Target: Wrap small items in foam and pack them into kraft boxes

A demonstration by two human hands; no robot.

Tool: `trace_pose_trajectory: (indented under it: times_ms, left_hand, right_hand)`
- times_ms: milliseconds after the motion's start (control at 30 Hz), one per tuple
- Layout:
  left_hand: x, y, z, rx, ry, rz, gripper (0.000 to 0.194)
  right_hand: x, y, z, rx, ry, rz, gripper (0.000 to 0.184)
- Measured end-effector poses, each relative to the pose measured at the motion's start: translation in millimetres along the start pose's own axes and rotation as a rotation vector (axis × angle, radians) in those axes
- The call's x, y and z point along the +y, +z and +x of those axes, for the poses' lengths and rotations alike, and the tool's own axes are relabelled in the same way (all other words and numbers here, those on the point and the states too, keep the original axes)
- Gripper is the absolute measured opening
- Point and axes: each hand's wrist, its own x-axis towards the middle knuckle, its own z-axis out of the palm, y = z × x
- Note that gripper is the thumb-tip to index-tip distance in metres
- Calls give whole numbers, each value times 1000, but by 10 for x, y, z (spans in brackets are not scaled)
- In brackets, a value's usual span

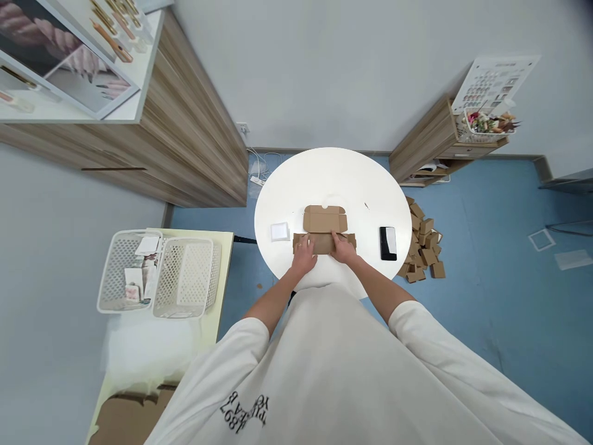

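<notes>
A partly folded brown cardboard box (325, 219) lies on the white round table (324, 176) in front of me. Its lid panel, with a half-round notch, lies spread out away from me, while the side flaps of the nearer panel stick out left and right. My left hand (304, 254) grips the nearer panel at its left end. On the right end, my right hand (343, 248) holds the same panel, with a finger reaching up to the crease. What the fingers do under the cardboard is hidden.
White square pieces (280, 232) lie left of the box, and a black phone-like object (384, 247) lies right. Small cardboard boxes (424, 241) are heaped on the floor at right. White baskets (183, 278) stand on a side table at left, with flat cardboard (132, 417) nearer me.
</notes>
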Motion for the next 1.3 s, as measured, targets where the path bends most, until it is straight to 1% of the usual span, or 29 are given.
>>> trace_pose_trajectory:
  times_ms: [33,100,167,267,400,533,600,700,833,900,967,1100,1200,1300]
  left_hand:
    - [-45,11,-82,39,-75,-2,68]
    - [-132,28,-200,79,-242,-3,73]
    - [-198,35,-233,100,-343,-2,74]
    - [-239,21,-137,97,-373,-5,72]
    - [-240,7,54,41,-374,-13,64]
    - [-257,45,113,2,-321,-46,46]
    - [-266,60,106,-13,-282,-90,45]
    - [-244,50,92,-35,-226,-129,52]
    - [-130,21,72,-54,-60,-112,69]
    - [-69,28,49,-47,1,-105,77]
    - [-33,46,20,-48,14,-101,79]
    - [-44,61,-13,-118,9,-57,66]
    - [-60,34,0,-163,25,4,58]
    - [-47,-5,22,-206,19,67,57]
  right_hand:
    - [-5,-2,-7,-4,2,-3,104]
    - [-11,-3,-19,-5,2,-5,103]
    - [-12,-3,-27,1,1,1,103]
    - [-12,-2,-32,-1,2,5,101]
    - [-16,9,-32,-12,12,1,97]
    - [-15,18,-34,-1,10,7,98]
    - [-13,16,-34,-3,8,9,98]
    - [-10,11,-29,-11,9,6,98]
    - [-9,19,-19,1,6,8,99]
    - [-9,26,-17,8,4,14,100]
    - [-8,31,-17,6,1,19,101]
    - [-9,32,-14,-6,-2,13,102]
    - [-9,29,-13,-8,-4,8,103]
    - [-8,23,-17,-13,-12,10,104]
